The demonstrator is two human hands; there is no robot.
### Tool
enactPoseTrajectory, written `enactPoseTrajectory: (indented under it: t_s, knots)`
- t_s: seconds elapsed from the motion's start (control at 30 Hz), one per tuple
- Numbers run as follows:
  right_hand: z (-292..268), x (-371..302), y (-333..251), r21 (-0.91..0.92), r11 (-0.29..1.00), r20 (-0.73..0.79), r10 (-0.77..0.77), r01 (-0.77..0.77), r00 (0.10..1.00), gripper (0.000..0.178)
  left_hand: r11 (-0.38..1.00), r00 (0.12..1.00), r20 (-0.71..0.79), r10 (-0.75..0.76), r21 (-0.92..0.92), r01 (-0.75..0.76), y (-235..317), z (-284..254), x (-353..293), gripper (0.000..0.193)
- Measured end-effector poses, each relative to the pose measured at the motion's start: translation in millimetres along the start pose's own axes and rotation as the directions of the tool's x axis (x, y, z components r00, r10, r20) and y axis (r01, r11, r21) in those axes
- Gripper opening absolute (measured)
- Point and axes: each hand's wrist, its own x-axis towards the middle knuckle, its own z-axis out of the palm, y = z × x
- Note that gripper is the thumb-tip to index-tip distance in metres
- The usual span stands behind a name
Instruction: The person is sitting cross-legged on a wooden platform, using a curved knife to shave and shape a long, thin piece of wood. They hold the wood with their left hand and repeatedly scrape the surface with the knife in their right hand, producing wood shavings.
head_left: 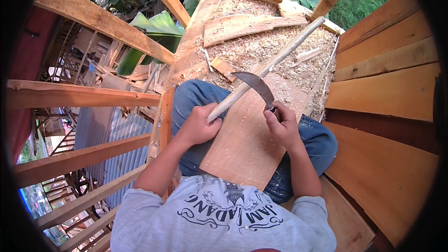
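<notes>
My left hand (pixel 200 123) is closed round the near end of a long pale wooden stick (pixel 282 56), which slants up and away to the right. In my right hand (pixel 283 126) is the short dark handle of a sickle (pixel 256 84). Its curved dark blade points left, and the tip overlaps the stick in view; whether it touches I cannot tell. A flat wooden board (pixel 245 144) lies across my lap under both hands, with a few small shavings on it.
Wood shavings (pixel 256 35) cover the floor ahead, with a curved plank (pixel 247 27) and a small wood block (pixel 223 68) among them. Wooden railing bars (pixel 84 95) stand at the left, above a corrugated metal sheet (pixel 105 135). A plank wall (pixel 382 88) rises on the right.
</notes>
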Motion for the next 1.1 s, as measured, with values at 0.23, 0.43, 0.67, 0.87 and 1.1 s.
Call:
enactPoseTrajectory:
  t_s: [0.23,0.43,0.67,0.87,1.1]
  knots:
    - [-10,3,4,0.102,0.992,-0.053,0.074,-0.068,0.996,0.018,1.0,1.0,0.022,-0.011,-0.025,0.012,-1,-1,2,0.013]
    - [-13,2,2,0.032,0.998,-0.021,0.059,-0.058,0.998,0.019,0.999,1.0,0.006,-0.029,-0.033,0.029,6,-3,1,0.012]
    - [-4,-1,1,-0.021,0.999,0.047,-0.034,0.035,0.998,0.017,0.999,1.0,0.013,-0.023,-0.024,0.023,2,-3,-1,0.013]
    - [-1,-1,-2,-0.089,0.99,0.14,-0.101,0.114,0.985,0.019,1.0,1.0,0.016,-0.016,-0.011,0.016,0,-2,1,0.014]
    - [-4,-2,-1,0.013,0.999,0.067,0.048,-0.049,0.997,0.019,0.999,0.999,0.035,-0.026,-0.031,0.027,3,-3,2,0.012]
